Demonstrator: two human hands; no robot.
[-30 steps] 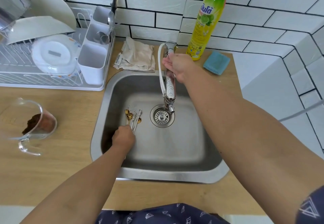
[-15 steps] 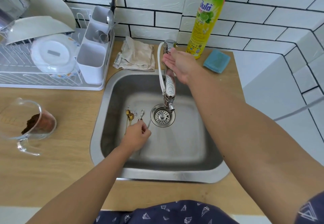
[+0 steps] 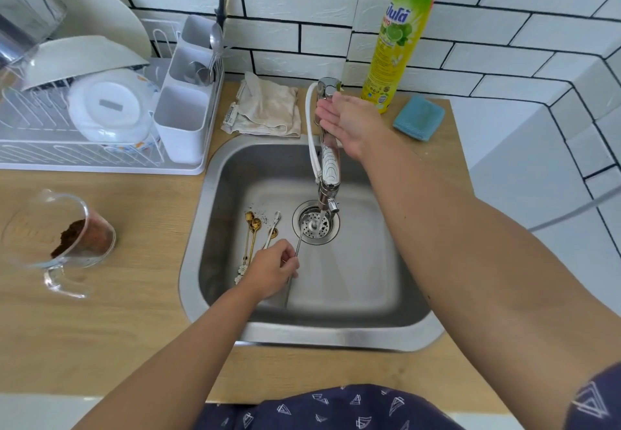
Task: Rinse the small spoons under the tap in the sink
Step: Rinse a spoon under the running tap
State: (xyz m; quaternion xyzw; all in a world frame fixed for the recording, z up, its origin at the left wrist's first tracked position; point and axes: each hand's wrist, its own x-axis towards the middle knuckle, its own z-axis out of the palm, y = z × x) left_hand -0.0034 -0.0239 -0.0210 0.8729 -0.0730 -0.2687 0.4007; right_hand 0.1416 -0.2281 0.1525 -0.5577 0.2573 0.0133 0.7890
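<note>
My left hand [image 3: 273, 271] pinches the handle of a small silver spoon [image 3: 300, 238]; its bowl lies over the drain strainer [image 3: 316, 223] under a thin stream of water from the chrome tap [image 3: 328, 174]. Several small spoons [image 3: 252, 238], gold and silver, lie on the floor of the steel sink [image 3: 366, 335] left of the drain. Beside the tap's upper body near the lever, my right hand [image 3: 349, 123] is held with straight fingers.
A white dish rack [image 3: 100, 160] with bowls and a cutlery holder stands at the back left. A glass jug [image 3: 53, 241] holding brown grounds sits on the wooden counter at left. A cloth [image 3: 265, 110], a yellow-green soap bottle [image 3: 400, 43] and a blue sponge [image 3: 418, 117] lie behind the sink.
My left hand lifted one spoon from the pile and carried it right, to the drain. My right hand let go of the tap lever and opened. Water now runs.
</note>
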